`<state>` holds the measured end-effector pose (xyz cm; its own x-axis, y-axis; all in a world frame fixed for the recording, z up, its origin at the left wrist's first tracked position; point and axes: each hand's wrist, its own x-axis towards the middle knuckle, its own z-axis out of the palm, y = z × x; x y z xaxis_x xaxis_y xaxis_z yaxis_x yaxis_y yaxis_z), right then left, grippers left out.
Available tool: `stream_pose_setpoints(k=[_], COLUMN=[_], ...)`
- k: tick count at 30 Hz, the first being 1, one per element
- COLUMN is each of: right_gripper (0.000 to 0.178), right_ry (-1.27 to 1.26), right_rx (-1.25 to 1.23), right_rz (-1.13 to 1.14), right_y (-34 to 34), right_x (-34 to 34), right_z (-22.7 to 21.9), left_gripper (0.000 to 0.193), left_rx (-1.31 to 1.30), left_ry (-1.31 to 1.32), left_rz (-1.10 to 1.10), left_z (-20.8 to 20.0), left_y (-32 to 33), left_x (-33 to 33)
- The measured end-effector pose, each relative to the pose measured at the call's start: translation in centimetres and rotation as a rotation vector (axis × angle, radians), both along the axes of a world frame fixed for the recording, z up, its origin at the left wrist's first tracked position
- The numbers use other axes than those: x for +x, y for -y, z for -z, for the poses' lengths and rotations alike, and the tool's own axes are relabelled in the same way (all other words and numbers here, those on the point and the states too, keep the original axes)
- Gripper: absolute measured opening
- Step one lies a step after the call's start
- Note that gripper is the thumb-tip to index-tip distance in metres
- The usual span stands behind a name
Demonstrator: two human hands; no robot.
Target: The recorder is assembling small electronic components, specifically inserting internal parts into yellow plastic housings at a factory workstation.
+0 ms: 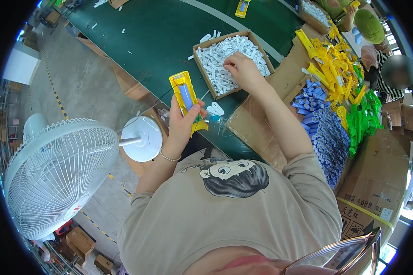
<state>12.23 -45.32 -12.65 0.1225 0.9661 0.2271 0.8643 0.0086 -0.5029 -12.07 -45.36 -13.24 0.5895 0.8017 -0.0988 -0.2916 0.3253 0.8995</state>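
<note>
L hand (181, 122) holds yellow case (179, 79) w/ blue tube (185, 97) inside. R hand (243, 69) is over white bits (215, 60); can't tell its grip.

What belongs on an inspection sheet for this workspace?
Surface: green table, brown cardboard along its right side.
Job's things: yellow housing with a blue cylinder inside; open box of white pieces.
Clutter: loose white pieces near the box; piled blue cylinders, yellow parts and green parts at right.
Left grip: left hand holds the yellow housing.
Right grip: right hand, fingers curled, over the white pieces; cannot tell whether it holds one.
Cables: thin dark wire near the yellow housing; ends unclear.
Surroundings: fan at left; co-worker in stripes at upper right.
</note>
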Motion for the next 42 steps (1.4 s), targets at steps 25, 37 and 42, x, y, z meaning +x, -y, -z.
stream_pose_setpoints(k=[25, 37, 42], right_gripper=[0.010, 0.010, 0.019], right_ry=[-0.727, -0.975, -0.694], right_rx=[-0.109, -0.021, -0.101], right_rz=[0.043, 0.223, 0.164], right_y=[5.1, 7.9, 9.0], right_x=[-4.7, -4.5, -4.8], right_z=[-5.2, -3.5, -5.2], left_gripper=[0.046, 0.043, 0.040], left_rx=[0.109, -0.019, 0.015], left_ry=[0.026, 0.154, 0.136], left_rz=[-0.049, -0.031, -0.053], left_z=[-1.4, -1.4, -1.4], left_y=[-0.8, 0.2, 0.3], left_x=[4.6, 5.7, 5.5])
